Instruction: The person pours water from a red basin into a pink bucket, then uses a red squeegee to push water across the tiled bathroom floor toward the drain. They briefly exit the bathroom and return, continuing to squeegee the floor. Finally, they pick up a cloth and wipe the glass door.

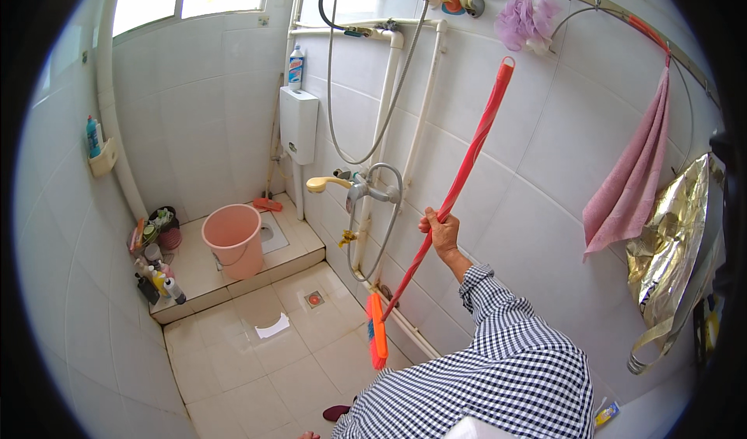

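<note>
My right hand [444, 232] is closed around the red handle of a broom [477, 136], about midway along it. The broom leans at a slant, its looped end up towards the tiled wall. Its orange head [379, 331], with pink and blue bristles, is low down beside the wall pipes; whether it touches the floor cannot be told. Only the fingertips of my left hand [309, 435] show at the bottom edge; whether they hold anything is hidden. A dark red shoe [336, 412] is close by on the tiles. My sleeve is black-and-white checked.
A pink bucket [238, 258] stands on the raised step [245, 290] beside a squat toilet [272, 236]. Several bottles [159, 278] line the step's left side. A floor drain [314, 299] lies below. Shower hose [398, 197], mixer tap [365, 191] and a hanging pink towel [633, 176] are along the right wall.
</note>
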Tool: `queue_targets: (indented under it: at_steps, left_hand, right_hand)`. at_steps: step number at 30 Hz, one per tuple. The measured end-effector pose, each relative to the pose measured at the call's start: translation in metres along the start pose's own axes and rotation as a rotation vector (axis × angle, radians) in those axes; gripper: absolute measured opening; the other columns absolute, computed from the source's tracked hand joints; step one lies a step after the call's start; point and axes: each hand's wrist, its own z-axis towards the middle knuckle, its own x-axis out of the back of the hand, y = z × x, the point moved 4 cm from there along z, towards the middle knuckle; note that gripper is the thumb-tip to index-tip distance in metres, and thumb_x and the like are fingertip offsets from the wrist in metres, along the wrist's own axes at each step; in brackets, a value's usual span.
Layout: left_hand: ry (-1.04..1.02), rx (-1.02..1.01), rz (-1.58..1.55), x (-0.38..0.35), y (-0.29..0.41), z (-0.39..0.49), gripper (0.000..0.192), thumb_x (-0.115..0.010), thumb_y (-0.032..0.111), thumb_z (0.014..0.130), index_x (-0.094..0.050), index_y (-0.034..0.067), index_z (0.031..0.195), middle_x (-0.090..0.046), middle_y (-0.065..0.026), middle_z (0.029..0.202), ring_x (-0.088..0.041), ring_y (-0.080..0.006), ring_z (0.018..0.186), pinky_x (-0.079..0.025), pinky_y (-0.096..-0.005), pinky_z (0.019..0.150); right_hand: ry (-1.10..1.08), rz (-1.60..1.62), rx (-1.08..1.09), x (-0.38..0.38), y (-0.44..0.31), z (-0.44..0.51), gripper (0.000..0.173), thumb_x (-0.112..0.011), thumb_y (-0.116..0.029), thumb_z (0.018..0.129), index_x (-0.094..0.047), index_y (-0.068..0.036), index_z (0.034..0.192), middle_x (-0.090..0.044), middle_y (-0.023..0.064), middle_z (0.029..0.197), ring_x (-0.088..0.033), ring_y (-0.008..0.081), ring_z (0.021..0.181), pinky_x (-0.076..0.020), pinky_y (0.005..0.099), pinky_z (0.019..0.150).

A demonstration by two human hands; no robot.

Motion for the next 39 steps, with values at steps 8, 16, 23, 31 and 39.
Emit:
queue_targets:
  at_steps: [8,16,23,31,39]
  left_hand:
    - [-0.027,-0.005,0.031,-0.014,0.001,0.000,0.034,-0.064,0.024,0.089,-0.066,-0.005,0.107,-0.071,-0.0169,0.094,-0.069,-0.0234,0.078,-0.056,-0.0356,0.067]
    - [-0.068,-0.020,0.077,-0.021,0.013,-0.009,0.037,-0.063,0.026,0.090,-0.066,-0.005,0.110,-0.071,-0.0163,0.095,-0.068,-0.0210,0.077,-0.055,-0.0321,0.067]
    - [-0.135,-0.054,0.092,-0.023,-0.005,-0.003,0.037,-0.063,0.027,0.090,-0.066,-0.005,0.110,-0.072,-0.0157,0.096,-0.068,-0.0188,0.076,-0.054,-0.0294,0.065]
    - [-0.098,0.042,0.074,-0.022,-0.038,0.026,0.034,-0.061,0.026,0.091,-0.067,-0.004,0.107,-0.072,-0.0152,0.094,-0.066,-0.0177,0.070,-0.052,-0.0287,0.058]
    - [-0.086,0.031,0.086,-0.019,-0.029,0.018,0.034,-0.061,0.026,0.092,-0.067,-0.004,0.106,-0.072,-0.0149,0.093,-0.065,-0.0167,0.068,-0.050,-0.0278,0.056]
  right_hand:
    - [0.140,0.063,0.221,0.032,-0.061,0.024,0.039,-0.062,-0.043,0.094,-0.050,-0.006,0.094,-0.048,-0.0007,0.067,-0.046,0.0080,0.054,-0.0431,0.0243,0.051]
    - [0.102,0.055,0.214,0.052,-0.130,0.053,0.047,-0.049,-0.049,0.099,-0.051,-0.004,0.087,-0.049,0.0012,0.064,-0.047,0.0089,0.052,-0.0433,0.0243,0.051]
    - [0.141,0.019,0.309,0.070,-0.181,0.081,0.045,-0.052,-0.045,0.098,-0.052,-0.003,0.081,-0.050,0.0008,0.062,-0.047,0.0090,0.045,-0.0476,0.0258,0.042]
    - [0.237,-0.016,0.286,0.096,-0.200,0.098,0.044,-0.060,-0.045,0.094,-0.051,-0.006,0.075,-0.047,-0.0004,0.059,-0.047,0.0080,0.043,-0.0452,0.0243,0.038]
    - [0.224,-0.015,0.320,0.102,-0.210,0.104,0.042,-0.060,-0.042,0.095,-0.051,-0.005,0.076,-0.048,-0.0010,0.056,-0.044,0.0080,0.041,-0.0374,0.0233,0.036]
